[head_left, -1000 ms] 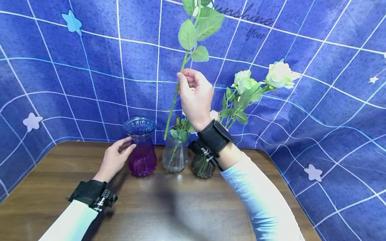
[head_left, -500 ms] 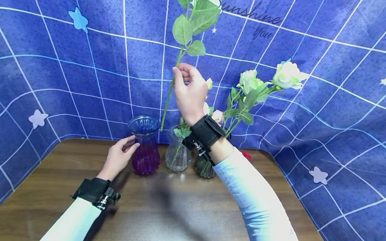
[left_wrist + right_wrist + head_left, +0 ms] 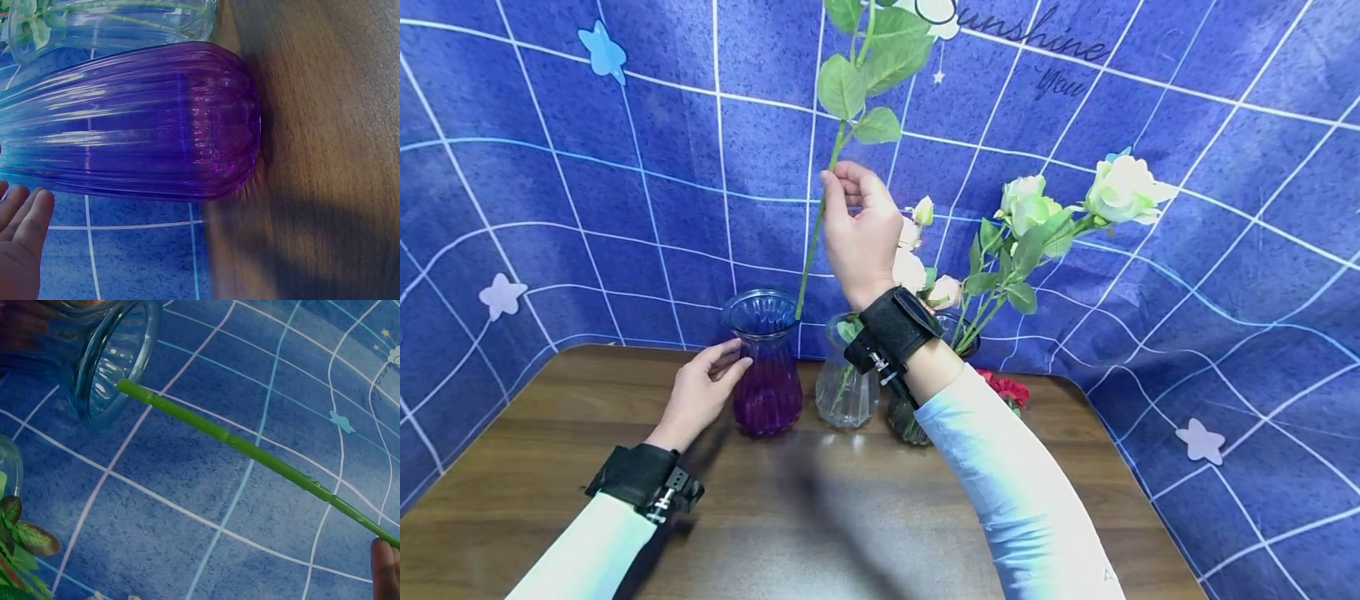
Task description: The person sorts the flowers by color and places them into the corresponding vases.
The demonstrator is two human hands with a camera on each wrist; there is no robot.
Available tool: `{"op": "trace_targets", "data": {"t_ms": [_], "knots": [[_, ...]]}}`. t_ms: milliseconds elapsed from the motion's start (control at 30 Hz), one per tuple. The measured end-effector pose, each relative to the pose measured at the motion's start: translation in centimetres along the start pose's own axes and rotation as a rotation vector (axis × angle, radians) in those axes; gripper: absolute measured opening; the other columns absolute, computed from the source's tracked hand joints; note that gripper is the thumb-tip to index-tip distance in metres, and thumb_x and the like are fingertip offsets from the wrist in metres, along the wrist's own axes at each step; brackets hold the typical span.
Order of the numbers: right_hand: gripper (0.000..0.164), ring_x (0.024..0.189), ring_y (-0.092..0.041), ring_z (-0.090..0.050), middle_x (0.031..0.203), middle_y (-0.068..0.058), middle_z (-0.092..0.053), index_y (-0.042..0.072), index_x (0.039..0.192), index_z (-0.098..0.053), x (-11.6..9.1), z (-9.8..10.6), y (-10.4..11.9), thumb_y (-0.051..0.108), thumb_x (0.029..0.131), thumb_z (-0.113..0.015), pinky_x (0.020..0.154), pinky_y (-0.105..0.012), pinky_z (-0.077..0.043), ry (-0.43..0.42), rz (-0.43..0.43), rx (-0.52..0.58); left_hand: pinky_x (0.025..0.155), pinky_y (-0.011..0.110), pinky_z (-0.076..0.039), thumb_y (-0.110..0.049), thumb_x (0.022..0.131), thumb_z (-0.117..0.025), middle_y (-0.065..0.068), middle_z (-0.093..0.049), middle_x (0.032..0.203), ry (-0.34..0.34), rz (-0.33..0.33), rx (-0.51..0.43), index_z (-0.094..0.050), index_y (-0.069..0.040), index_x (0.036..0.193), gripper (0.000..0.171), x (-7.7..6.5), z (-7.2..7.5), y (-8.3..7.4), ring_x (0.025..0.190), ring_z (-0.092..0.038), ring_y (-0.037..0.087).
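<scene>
My right hand [image 3: 862, 232] pinches a green leafy flower stem [image 3: 819, 229] between thumb and fingers; its bloom is out of view. The stem leans, its cut end at the rim of a blue-to-purple ribbed glass vase [image 3: 767, 383]. In the right wrist view the stem tip [image 3: 128, 386] shows in front of the vase's flared blue mouth [image 3: 119, 365]. Low at the left side of this vase is my left hand [image 3: 698, 390], its fingers loosely extended at the glass. From the left wrist view, fingers [image 3: 34, 222] lie beside the vase wall [image 3: 137, 125]; firm contact is unclear.
A clear glass vase [image 3: 847, 392] with a leafy stem stands right of the purple one. Beyond it, partly behind my right arm, a dark glass vase [image 3: 904, 417] holds white roses [image 3: 1123, 190]. A red flower [image 3: 1006, 387] lies on the wooden table [image 3: 760, 533]. Blue cloth hangs behind.
My right hand has moved left with the stem, bringing its lower end from above the clear vase to the purple vase's rim. The left hand stays by the purple vase.
</scene>
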State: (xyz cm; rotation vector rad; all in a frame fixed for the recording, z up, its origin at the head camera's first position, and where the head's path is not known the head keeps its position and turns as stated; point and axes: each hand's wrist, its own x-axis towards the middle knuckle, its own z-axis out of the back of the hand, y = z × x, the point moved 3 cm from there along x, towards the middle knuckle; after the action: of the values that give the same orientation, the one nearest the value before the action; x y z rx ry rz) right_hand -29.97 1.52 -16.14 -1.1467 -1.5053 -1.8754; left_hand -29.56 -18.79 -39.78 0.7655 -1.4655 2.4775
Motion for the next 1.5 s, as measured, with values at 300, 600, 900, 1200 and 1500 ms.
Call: {"op": "trace_targets", "data": {"t_ms": [300,600,900,1200,1500], "knots": [[0.018,0.079,-0.019,-0.061,0.089,-0.014,-0.067,-0.004,0.100,-0.064,-0.5,-0.8,-0.2,0.012,0.091,-0.060,0.065,-0.012,-0.049,0.017,0.019,-0.011,0.077,-0.005,-0.039,-0.016,0.091,-0.061,0.026,-0.061,0.119,-0.009,-0.009,0.027,-0.056,0.006,0.123,0.039,-0.1,0.2,-0.1,0.105,-0.061,0.035],[0.017,0.078,-0.020,-0.062,0.088,-0.015,-0.067,-0.004,0.099,-0.064,-0.9,-1.4,-0.7,0.011,0.091,-0.059,0.065,-0.011,-0.049,0.013,0.043,-0.021,0.078,-0.005,-0.040,-0.017,0.092,-0.060,0.026,-0.059,0.122,0.000,0.007,0.002,-0.054,0.006,0.125,0.040,-0.1,-0.1,0.0,0.108,-0.060,0.034],[0.017,0.076,-0.021,-0.062,0.087,-0.015,-0.068,-0.004,0.097,-0.064,-1.3,-1.9,-1.0,0.011,0.091,-0.060,0.064,-0.011,-0.049,0.007,0.041,-0.015,0.078,-0.006,-0.039,-0.014,0.091,-0.061,0.025,-0.059,0.121,-0.008,0.002,0.007,-0.055,0.006,0.124,0.038,-0.3,0.0,-0.3,0.107,-0.061,0.034],[0.017,0.076,-0.020,-0.063,0.086,-0.014,-0.068,-0.003,0.098,-0.065,-1.7,-2.0,-1.8,0.011,0.091,-0.060,0.064,-0.011,-0.049,0.018,0.038,-0.055,0.077,-0.006,-0.039,-0.015,0.091,-0.061,0.025,-0.059,0.121,-0.008,-0.005,0.018,-0.055,0.006,0.124,0.039,-0.3,-0.1,-0.3,0.106,-0.061,0.034],[0.017,0.076,-0.020,-0.064,0.087,-0.015,-0.069,-0.003,0.099,-0.065,-2.2,-2.2,-2.4,0.011,0.091,-0.060,0.065,-0.012,-0.050,0.057,0.008,-0.073,0.077,-0.006,-0.038,-0.014,0.091,-0.060,0.025,-0.059,0.121,-0.011,0.000,0.024,-0.055,0.006,0.124,0.038,-0.2,-0.1,-0.1,0.107,-0.061,0.035]]}}
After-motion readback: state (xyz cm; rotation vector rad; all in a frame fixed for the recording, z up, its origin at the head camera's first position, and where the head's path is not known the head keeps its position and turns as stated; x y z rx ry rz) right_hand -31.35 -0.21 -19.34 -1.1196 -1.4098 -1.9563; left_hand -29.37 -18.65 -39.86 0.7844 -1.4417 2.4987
